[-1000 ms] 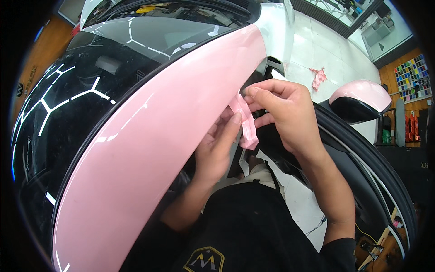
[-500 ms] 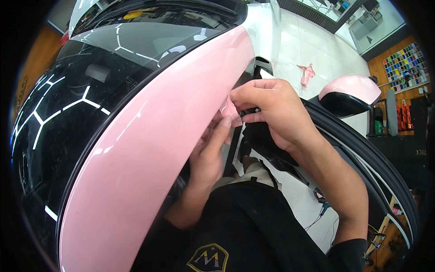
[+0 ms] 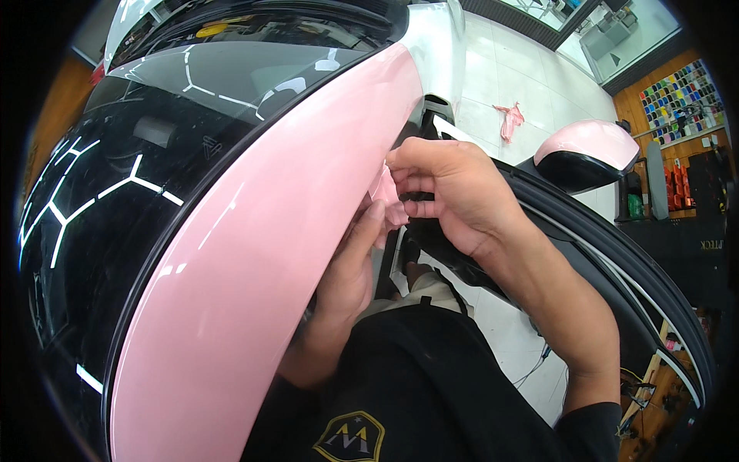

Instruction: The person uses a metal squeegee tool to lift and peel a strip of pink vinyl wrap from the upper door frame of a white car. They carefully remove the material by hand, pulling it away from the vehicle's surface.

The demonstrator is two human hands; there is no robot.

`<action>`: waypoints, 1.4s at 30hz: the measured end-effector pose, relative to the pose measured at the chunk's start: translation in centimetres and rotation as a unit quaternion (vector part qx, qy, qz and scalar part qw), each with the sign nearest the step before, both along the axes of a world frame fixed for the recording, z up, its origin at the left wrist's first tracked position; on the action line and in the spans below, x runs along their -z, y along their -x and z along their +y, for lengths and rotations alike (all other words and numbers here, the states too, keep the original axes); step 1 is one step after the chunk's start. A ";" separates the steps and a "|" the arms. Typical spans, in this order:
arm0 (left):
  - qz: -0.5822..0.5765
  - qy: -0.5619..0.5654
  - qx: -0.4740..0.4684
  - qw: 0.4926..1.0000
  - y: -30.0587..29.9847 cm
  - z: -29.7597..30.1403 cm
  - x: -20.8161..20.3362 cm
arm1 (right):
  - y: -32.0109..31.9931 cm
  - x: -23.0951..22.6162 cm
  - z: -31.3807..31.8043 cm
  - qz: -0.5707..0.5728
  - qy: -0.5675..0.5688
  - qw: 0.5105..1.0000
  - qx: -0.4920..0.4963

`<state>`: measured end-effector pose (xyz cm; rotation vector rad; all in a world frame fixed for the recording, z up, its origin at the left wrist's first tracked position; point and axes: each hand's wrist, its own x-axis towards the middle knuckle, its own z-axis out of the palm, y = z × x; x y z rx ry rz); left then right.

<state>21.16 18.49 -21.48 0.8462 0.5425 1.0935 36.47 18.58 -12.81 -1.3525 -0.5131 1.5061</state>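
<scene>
Glossy pink film covers the car's long curved roof pillar (image 3: 258, 223), which runs from lower left to upper middle. Along its right edge hangs a loose, creased flap of pink film (image 3: 390, 204). My left hand (image 3: 348, 266) grips that flap from below, its thumb pressed on the film and its other fingers partly hidden beneath the edge. The right hand (image 3: 462, 189) is closed at the flap's upper end, thumb and forefinger pinching it against the pillar's edge, with the other fingers curled beside the loose part.
Dark glass (image 3: 100, 231) lies left of the pillar. At right stand the open car door (image 3: 600, 262) and a pink-capped side mirror (image 3: 589, 150). A crumpled pink film scrap (image 3: 509, 122) lies on the pale tiled floor (image 3: 539, 85). Colour swatches (image 3: 681, 100) hang on the far wall.
The loose flap now shows more of its creased length between my hands. My right fingers have shifted slightly up along the edge, and the whole view has moved a little.
</scene>
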 end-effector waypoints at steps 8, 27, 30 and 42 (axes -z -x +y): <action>-0.001 0.024 -0.021 0.999 -0.2 -0.2 -0.4 | 1.9 0.2 -0.6 0.000 -0.056 0.995 0.087; 0.014 0.036 -0.017 0.999 -0.2 -0.4 -0.5 | 1.0 -1.5 -1.4 -0.063 -0.272 0.950 0.140; 0.010 0.038 -0.028 0.999 -0.5 -0.5 -0.7 | -0.7 0.2 -2.1 -0.078 -0.128 0.988 0.042; 0.027 0.026 -0.044 0.998 -0.5 -0.4 0.6 | -0.9 -0.3 -0.5 -0.060 -0.037 0.996 -0.054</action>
